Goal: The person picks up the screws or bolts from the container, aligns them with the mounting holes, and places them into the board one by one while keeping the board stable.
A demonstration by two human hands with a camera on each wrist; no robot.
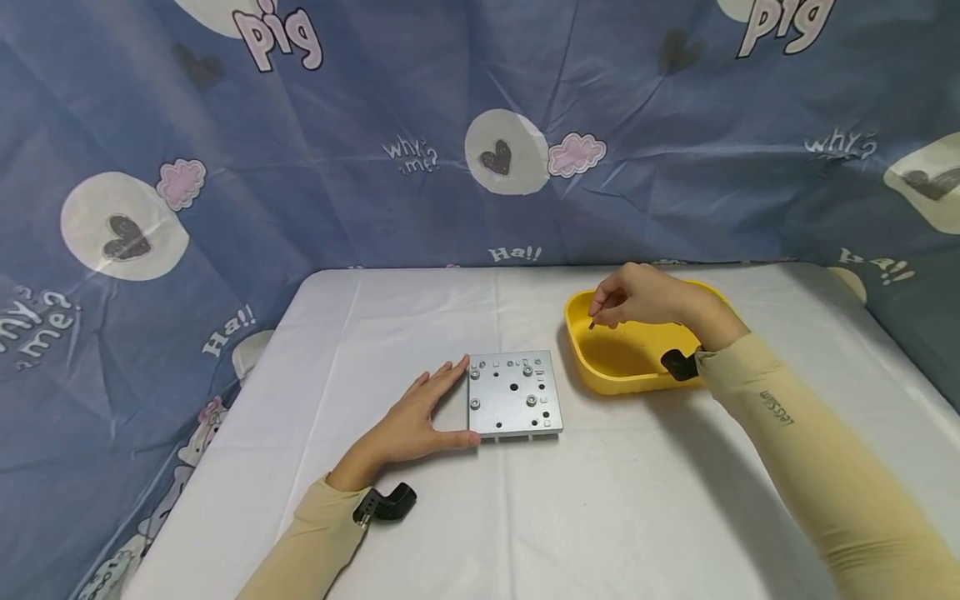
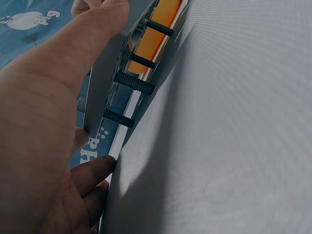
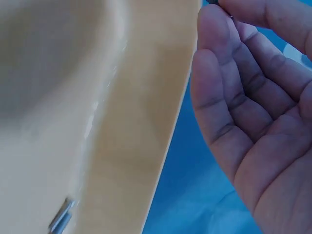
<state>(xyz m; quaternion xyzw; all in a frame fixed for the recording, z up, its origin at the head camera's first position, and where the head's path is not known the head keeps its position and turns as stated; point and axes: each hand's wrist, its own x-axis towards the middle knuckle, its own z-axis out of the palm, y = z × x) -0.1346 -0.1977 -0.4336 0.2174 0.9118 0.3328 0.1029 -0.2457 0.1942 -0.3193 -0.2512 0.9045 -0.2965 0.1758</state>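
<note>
Behind your work hangs a blue cloth [image 1: 337, 167], and in front of it is the white table [image 1: 600, 517]. The yellow tray [image 1: 611, 385] sits on the table to the right of the plate, apart from it.

Your left grip [image 1: 412, 425] is spread wide, its index finger reaching the plate's far left corner and its thumb at the near left corner. It appears to steady the plate rather than clasp it. Your right grip [image 1: 645, 293], above the tray, is closed to a fine pinch, with the other fingers bent in.

The plate [image 1: 498, 417] is near the middle of the table, face up and raised a little; you can see its underside in the left wrist view. Four screws [image 1: 531, 401] sit in it with heads on top, and threaded shanks stick out below, so I'd judge that much done. Several holes [image 1: 513, 387] are bare, so some work seems left, though you can't tell from here how many are meant to be filled. The marks along the far edge are too small to read as holes or fittings.

Two silvery pieces [image 3: 59, 213] lie in the tray. Smallest is the dark piece [image 1: 592, 326] between your right thumb and fingertip, held clear of the plate and not yet fitted.
</note>
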